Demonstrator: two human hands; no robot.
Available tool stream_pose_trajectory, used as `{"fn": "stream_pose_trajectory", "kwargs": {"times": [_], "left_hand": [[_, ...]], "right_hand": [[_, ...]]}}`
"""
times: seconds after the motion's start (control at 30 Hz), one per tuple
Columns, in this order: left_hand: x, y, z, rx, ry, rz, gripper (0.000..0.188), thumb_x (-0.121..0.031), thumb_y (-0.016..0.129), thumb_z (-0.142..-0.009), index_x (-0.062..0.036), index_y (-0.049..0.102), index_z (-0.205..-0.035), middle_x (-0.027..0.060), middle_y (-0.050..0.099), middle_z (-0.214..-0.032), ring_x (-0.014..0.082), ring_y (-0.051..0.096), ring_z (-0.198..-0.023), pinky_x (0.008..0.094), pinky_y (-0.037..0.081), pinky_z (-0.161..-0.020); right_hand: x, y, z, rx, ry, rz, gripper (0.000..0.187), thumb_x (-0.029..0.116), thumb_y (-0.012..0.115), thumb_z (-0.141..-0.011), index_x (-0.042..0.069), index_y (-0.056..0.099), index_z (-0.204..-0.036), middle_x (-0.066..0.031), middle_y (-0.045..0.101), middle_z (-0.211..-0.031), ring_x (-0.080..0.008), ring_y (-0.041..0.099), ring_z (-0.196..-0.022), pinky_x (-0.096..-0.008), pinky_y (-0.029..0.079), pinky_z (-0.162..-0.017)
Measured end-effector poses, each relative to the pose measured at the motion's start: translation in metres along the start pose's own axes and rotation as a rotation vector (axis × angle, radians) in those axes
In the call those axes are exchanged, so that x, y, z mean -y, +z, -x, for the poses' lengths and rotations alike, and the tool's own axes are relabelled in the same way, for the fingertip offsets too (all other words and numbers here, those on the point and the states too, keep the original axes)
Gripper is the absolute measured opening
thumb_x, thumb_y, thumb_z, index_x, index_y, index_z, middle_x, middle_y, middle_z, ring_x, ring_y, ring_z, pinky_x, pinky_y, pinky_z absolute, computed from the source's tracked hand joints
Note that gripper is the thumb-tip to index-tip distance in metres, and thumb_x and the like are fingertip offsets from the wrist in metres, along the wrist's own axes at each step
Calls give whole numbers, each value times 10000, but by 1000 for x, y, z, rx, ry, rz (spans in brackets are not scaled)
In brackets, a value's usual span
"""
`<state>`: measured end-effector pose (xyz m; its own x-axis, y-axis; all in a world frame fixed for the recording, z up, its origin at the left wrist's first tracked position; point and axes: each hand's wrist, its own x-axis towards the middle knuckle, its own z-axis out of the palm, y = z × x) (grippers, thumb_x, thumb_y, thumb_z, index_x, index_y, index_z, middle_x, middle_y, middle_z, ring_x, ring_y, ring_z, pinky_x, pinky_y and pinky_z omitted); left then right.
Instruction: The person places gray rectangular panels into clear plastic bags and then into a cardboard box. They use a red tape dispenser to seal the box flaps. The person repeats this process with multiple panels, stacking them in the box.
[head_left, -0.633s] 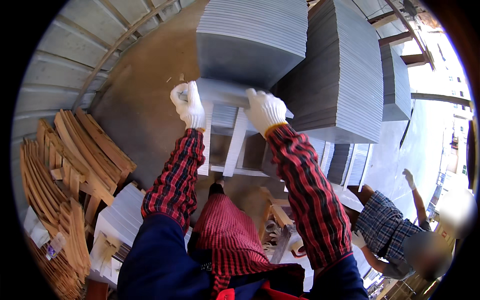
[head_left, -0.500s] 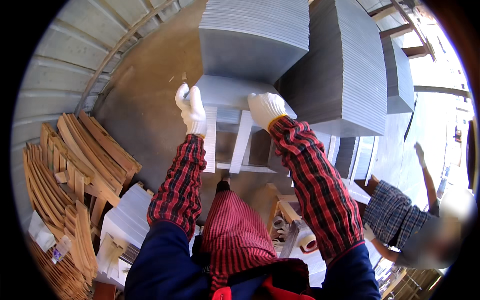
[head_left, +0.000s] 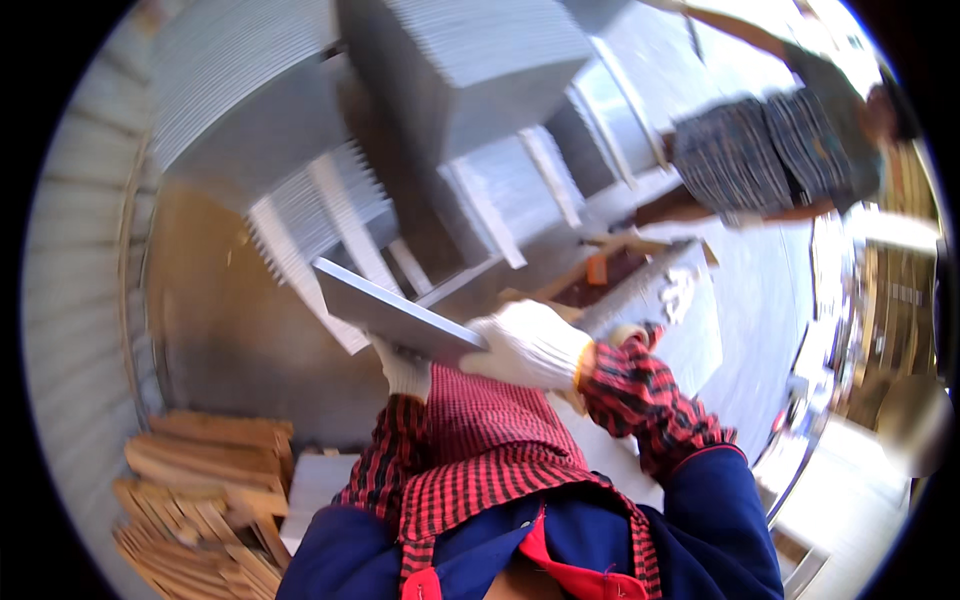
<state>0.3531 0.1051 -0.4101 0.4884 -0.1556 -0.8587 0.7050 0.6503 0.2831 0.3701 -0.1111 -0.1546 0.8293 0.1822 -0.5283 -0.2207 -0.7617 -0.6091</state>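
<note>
Grey panel (head_left: 395,318) is clasped by the right grip (head_left: 530,346); the left grip (head_left: 404,373), half-hidden, can't be judged.

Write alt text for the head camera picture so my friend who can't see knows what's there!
A white-gloved right hand grips one end of a flat grey rectangular panel, with the white-gloved left hand partly hidden behind it. Beyond are big stacks of thin grey sheets; brown wooden pieces lie at lower left, and a co-worker in checked clothing is at upper right.
</note>
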Motion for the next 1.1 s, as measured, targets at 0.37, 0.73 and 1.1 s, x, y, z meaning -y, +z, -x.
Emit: {"fn": "stream_pose_trajectory", "kwargs": {"times": [0.37, 0.73, 1.1], "left_hand": [[167, 110, 112, 663, -7, -872, 487, -384, 533, -1042, -4, 530, -1347, 77, 573, -1285, 186, 500, -1201, 334, 361, -1077], [455, 69, 169, 849, -462, -1304, 499, -331, 550, -1038, -13, 510, -1420, 81, 548, -1426, 201, 484, -1319, 345, 360, -1121], [555, 72, 71, 761, -48, -1868, 674, -566, 487, -1005, -10, 545, -1381, 126, 570, -1417, 263, 491, -1319, 396, 376, -1082]], "right_hand": [[-121, 205, 310, -1495, 1005, -1128, 386, 283, 641, -975, -10, 624, -1225, -63, 667, -1120, -136, 578, -1011, -307, 465, -907], [-330, 430, 476, -2225, 1074, -1551, 461, 260, 672, -971, -53, 617, -1305, -113, 638, -1293, -202, 565, -1189, -341, 411, -1059], [-461, 451, 465, -1949, 1196, -1800, 600, 447, 630, -954, -56, 631, -1282, -162, 649, -1308, -267, 582, -1201, -381, 422, -1046]]}}
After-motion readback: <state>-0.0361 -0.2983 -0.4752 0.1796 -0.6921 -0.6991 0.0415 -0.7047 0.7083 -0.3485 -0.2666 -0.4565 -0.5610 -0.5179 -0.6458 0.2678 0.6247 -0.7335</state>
